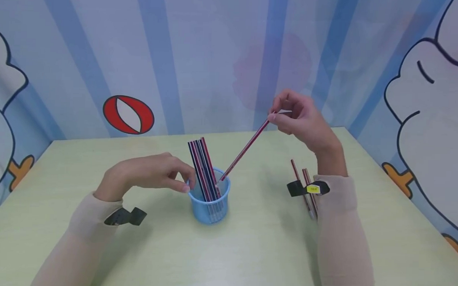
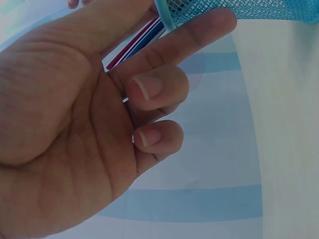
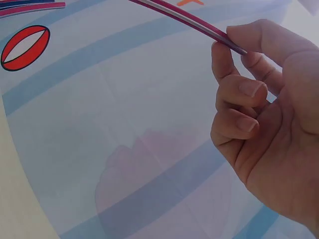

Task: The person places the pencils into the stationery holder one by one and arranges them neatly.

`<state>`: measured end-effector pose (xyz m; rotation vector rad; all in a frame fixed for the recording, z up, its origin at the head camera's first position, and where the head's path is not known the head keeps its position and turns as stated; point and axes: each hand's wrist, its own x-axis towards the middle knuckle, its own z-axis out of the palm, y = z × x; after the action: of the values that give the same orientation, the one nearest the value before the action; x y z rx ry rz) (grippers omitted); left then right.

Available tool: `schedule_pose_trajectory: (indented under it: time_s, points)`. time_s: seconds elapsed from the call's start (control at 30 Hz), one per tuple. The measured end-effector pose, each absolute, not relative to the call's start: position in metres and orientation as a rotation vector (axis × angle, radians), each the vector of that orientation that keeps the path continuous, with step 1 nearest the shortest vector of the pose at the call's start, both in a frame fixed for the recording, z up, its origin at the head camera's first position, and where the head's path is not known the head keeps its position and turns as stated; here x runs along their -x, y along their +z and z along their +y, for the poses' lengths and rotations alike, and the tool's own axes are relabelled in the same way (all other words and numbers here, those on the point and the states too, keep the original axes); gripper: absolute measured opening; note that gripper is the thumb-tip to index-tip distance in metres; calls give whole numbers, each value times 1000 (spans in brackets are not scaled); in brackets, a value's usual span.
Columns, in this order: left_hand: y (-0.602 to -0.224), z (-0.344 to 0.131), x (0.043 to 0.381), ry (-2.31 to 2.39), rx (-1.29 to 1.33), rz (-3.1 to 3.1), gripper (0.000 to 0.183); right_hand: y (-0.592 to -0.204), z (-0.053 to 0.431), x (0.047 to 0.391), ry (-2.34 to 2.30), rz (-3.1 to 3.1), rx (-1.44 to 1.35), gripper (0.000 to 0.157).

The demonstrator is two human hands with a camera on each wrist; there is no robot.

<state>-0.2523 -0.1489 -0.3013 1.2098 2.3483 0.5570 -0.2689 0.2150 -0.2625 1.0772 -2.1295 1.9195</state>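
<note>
A light-blue mesh pencil cup (image 1: 210, 211) stands on the table with several red, white and dark-blue striped pencils (image 1: 203, 167) leaning left in it. My left hand (image 1: 156, 172) pinches the cup's near-left rim between thumb and index finger; in the left wrist view the index finger lies along the mesh (image 2: 264, 9). Up to the right, my right hand (image 1: 299, 118) holds a red striped pencil (image 1: 247, 147) by its top end between thumb and fingertips. That pencil slants down to the left, its lower end over the cup's opening. In the right wrist view the pinched end (image 3: 234, 46) shows clearly.
A few more pencils (image 1: 295, 170) lie on the pale table (image 1: 248, 253) beside my right forearm, which partly hides them. Behind the table hangs a blue striped backdrop (image 1: 217, 54) with cartoon drawings. Each wrist carries a dark strap with a small camera.
</note>
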Motion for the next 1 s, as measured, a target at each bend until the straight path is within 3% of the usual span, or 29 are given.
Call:
schedule_pose_trajectory:
  time_s: [0.73, 1.0]
  points:
    - [-299, -147, 254, 585, -1202, 2334, 8, -288, 125, 276, 1550, -2468, -1191, 10]
    - [-297, -148, 254, 580, -1233, 2326, 7, -298, 119, 281, 1400, -2612, -1235, 36]
